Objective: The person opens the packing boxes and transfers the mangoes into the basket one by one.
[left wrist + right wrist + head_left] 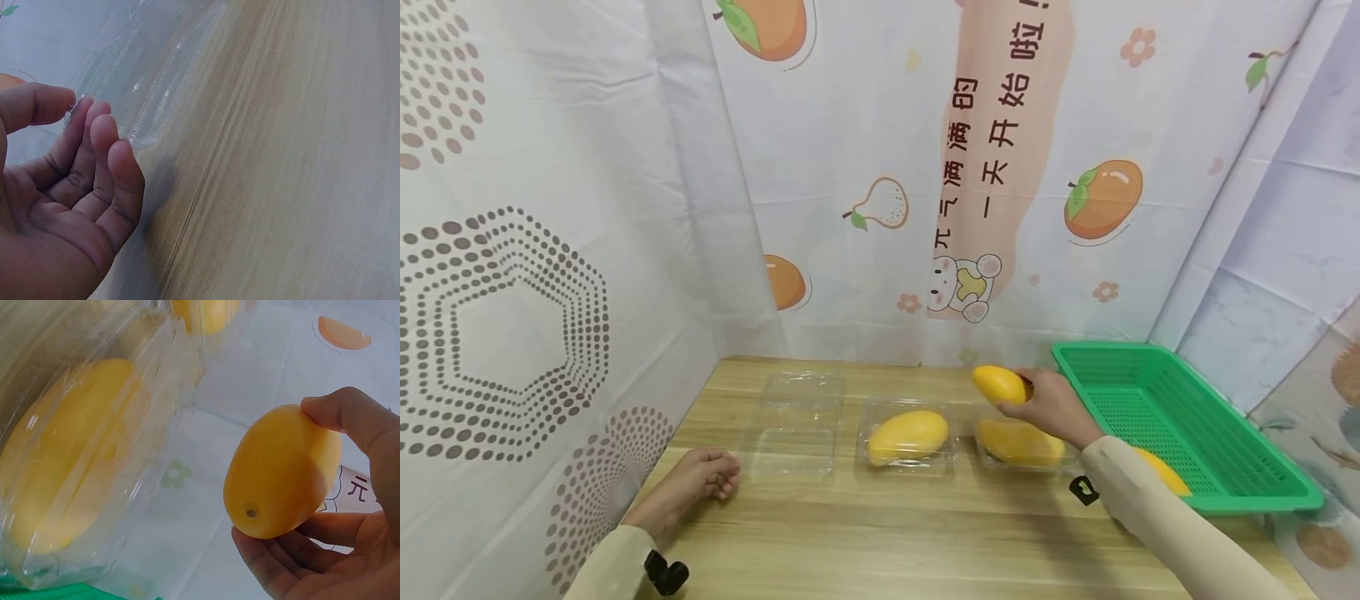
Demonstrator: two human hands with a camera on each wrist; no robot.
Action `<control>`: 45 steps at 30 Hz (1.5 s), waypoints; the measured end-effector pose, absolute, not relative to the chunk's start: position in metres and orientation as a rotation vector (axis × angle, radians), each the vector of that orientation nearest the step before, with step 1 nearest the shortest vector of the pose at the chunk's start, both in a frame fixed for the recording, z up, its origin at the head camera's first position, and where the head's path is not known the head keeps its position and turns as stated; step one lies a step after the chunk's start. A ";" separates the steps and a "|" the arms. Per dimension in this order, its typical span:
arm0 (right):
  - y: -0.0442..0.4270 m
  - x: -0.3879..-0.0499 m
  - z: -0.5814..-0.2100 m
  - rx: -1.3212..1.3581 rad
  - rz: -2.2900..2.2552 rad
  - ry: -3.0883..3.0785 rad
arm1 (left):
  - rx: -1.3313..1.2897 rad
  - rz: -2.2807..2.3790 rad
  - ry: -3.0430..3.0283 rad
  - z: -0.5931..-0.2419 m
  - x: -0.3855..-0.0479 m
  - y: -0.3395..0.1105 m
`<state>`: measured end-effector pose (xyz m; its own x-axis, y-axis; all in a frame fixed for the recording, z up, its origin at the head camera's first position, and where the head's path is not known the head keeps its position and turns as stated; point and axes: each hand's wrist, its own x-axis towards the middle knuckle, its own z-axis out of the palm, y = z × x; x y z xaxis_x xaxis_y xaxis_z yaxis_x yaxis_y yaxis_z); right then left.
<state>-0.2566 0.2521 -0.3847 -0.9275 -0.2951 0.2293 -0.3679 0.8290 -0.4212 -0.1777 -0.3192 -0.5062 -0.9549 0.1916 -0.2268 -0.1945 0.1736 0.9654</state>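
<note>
My right hand (1056,406) grips a yellow mango (1000,385) between thumb and fingers, raised above a clear plastic box holding another mango (1022,442). In the right wrist view, that held mango (281,472) has its dark-spotted end showing, and my hand (350,550) is round its far side. My left hand (696,483) holds nothing, its fingers loosely bent, just left of an open clear box (796,450) with nothing inside. The left wrist view shows my left hand (75,181) close to the edge of that box (150,94); contact cannot be told.
A middle clear box contains a mango (908,437). At the right stands a green basket (1255,502) with a mango (1163,471) at its near left side, partly hidden by my right sleeve. Printed curtains (850,125) hang behind and beside the wooden table (865,542).
</note>
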 end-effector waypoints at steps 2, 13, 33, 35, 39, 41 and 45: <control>0.255 -0.257 -0.385 0.519 0.721 -2.849 | -0.004 1.845 2.161 -0.506 -0.177 -0.319; 0.276 -0.257 -0.380 0.455 0.752 -2.852 | -0.002 1.847 2.159 -0.507 -0.177 -0.319; 0.309 -0.249 -0.371 0.365 0.738 -2.868 | -0.019 1.849 2.169 -0.507 -0.178 -0.320; 0.313 -0.248 -0.370 0.354 0.745 -2.869 | -0.020 1.844 2.169 -0.507 -0.178 -0.320; 0.321 -0.246 -0.369 0.327 0.745 -2.878 | -0.010 1.840 2.162 -0.508 -0.178 -0.320; 0.325 -0.245 -0.369 0.317 0.739 -2.884 | -0.003 1.842 2.159 -0.508 -0.178 -0.320; 0.332 -0.244 -0.370 0.298 0.739 -2.894 | -0.010 1.848 2.159 -0.508 -0.179 -0.319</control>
<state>-0.2436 0.3324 -0.3698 -0.9707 -0.1561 0.1826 -0.2245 0.8598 -0.4586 -0.1786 -0.3194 -0.5076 -0.9554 0.1865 -0.2290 -0.1974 0.1735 0.9649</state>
